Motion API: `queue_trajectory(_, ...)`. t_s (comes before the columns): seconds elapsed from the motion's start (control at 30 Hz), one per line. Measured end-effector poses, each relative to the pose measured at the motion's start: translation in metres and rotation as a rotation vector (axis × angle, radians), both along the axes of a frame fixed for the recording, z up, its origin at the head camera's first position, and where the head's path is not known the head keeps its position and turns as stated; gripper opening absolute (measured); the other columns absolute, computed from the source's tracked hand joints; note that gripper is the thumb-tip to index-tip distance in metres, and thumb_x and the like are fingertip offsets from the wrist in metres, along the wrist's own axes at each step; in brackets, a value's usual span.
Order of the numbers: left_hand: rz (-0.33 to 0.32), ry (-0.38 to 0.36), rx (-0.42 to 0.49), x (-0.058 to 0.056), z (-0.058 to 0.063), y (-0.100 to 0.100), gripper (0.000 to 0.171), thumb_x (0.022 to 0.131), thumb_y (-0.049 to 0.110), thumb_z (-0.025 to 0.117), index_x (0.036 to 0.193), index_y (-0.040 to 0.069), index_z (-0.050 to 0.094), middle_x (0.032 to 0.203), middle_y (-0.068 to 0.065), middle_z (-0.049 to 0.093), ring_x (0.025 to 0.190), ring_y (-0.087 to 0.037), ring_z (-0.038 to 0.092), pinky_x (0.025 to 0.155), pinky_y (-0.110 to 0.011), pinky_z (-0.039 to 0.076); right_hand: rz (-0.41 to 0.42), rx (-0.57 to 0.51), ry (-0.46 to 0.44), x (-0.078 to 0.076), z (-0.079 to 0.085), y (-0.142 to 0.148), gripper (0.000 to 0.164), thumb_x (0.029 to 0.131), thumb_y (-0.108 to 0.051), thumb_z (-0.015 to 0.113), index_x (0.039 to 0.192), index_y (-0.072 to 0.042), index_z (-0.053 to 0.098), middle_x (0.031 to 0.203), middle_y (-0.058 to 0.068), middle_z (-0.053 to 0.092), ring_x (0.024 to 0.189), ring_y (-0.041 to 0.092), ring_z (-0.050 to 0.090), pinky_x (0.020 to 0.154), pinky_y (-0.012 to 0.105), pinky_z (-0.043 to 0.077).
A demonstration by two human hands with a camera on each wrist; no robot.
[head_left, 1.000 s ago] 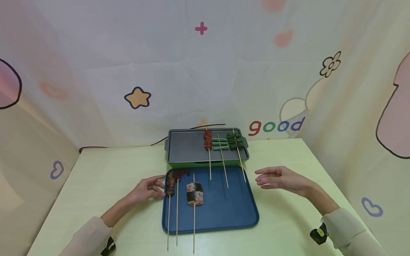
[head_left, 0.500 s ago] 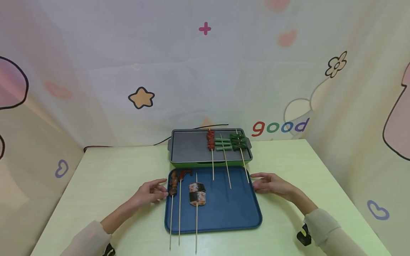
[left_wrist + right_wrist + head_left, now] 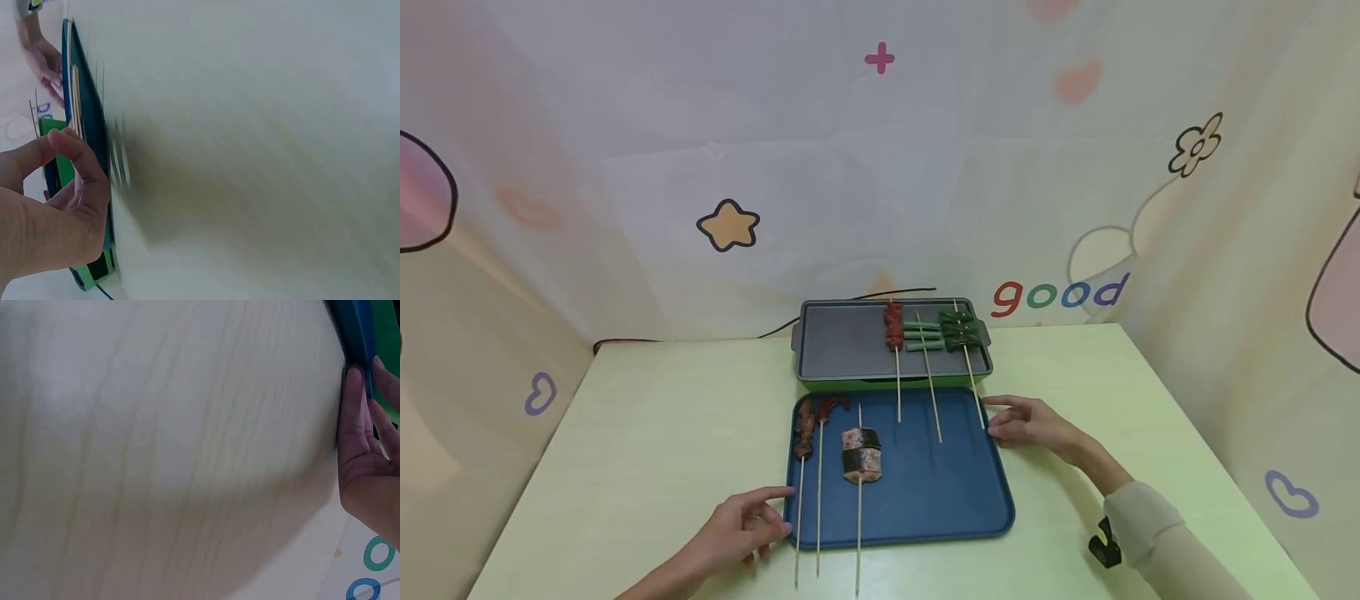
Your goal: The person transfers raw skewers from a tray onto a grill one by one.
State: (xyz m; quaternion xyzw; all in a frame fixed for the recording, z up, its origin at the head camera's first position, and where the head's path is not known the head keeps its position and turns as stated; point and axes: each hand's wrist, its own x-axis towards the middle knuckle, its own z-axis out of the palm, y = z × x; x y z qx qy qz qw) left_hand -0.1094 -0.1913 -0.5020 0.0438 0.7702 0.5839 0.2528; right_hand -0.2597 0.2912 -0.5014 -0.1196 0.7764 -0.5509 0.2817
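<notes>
Squarely in the middle of the near half of the table lies the blue tray, flat, just on the near side of the grill. Both hands are at its rim. The left hand touches the left edge towards the near corner, index finger and thumb spread apart; the right hand touches the right edge up by the far corner, index finger reaching along it. Neither is wrapped round the tray: the fingers look loose and unclenched, only laid to the rim.

On the tray's left half lie the brown meat skewer, the red curled skewer and the dark-banded skewer, side by side, their sticks jutting over the near edge. The left index tip is close beside the brown one's stick, so I'd keep it clear of that.

With one hand near and the other far, uneven pressure would probably twist the tray; matched, gentle force from both sides should serve best, kept level so nothing rolls.

Beyond, on the grill's right half, lie the red skewer, the green-stem skewer and the leafy skewer. Their sticks overhang the tray's far part, so a low tray seems safest. Behind hangs a patterned sheet.
</notes>
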Motion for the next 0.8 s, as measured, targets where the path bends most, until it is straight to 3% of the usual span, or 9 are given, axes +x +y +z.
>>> queue_trajectory(0.17,-0.05,-0.049,0.097,0.014,-0.006,0.003,0.062,0.099,0.009,0.064,0.15,-0.012,0.037,0.098,-0.011,0.075,0.065,-0.015,0.065,0.052,-0.026,0.051,0.011,0.014,0.029,0.0,-0.001,-0.001,0.063,0.1,-0.008,0.063,0.154,0.006,0.035,0.107,0.007,0.069,0.088,0.01,0.07,0.082,0.028,0.061)
queue_trajectory(0.3,-0.03,-0.137,0.159,0.021,-0.007,0.008,0.07,0.099,0.01,0.064,0.155,-0.011,0.028,0.102,-0.01,0.076,0.068,-0.014,0.069,0.055,-0.024,0.052,0.011,0.01,0.025,0.0,-0.002,-0.001,0.063,0.1,-0.006,0.062,0.155,0.006,0.034,0.106,0.007,0.068,0.089,0.009,0.07,0.082,0.027,0.06)
queue_trajectory(0.5,0.015,-0.211,0.208,0.023,-0.009,0.015,0.075,0.099,0.007,0.064,0.156,-0.013,0.019,0.103,-0.012,0.077,0.078,-0.015,0.073,0.066,-0.027,0.06,-0.004,-0.012,0.014,0.001,-0.002,-0.001,0.062,0.101,-0.007,0.061,0.155,0.007,0.033,0.105,0.004,0.068,0.092,0.008,0.07,0.084,0.026,0.06)
queue_trajectory(0.67,0.021,-0.217,0.235,0.022,-0.01,0.015,0.074,0.098,0.004,0.063,0.155,-0.014,0.02,0.104,-0.014,0.078,0.086,-0.016,0.075,0.074,-0.029,0.061,-0.017,-0.021,0.011,0.002,-0.003,0.0,0.061,0.101,-0.009,0.062,0.154,0.008,0.035,0.103,0.002,0.068,0.092,0.007,0.07,0.085,0.026,0.06)
queue_trajectory(0.8,0.032,-0.221,0.243,0.022,-0.013,0.014,0.075,0.097,0.004,0.065,0.155,-0.015,0.021,0.098,-0.009,0.078,0.084,-0.014,0.075,0.074,-0.028,0.061,-0.023,-0.033,0.008,0.004,-0.006,-0.001,0.063,0.101,-0.009,0.063,0.153,0.01,0.034,0.103,0.001,0.068,0.092,0.007,0.07,0.086,0.026,0.06)
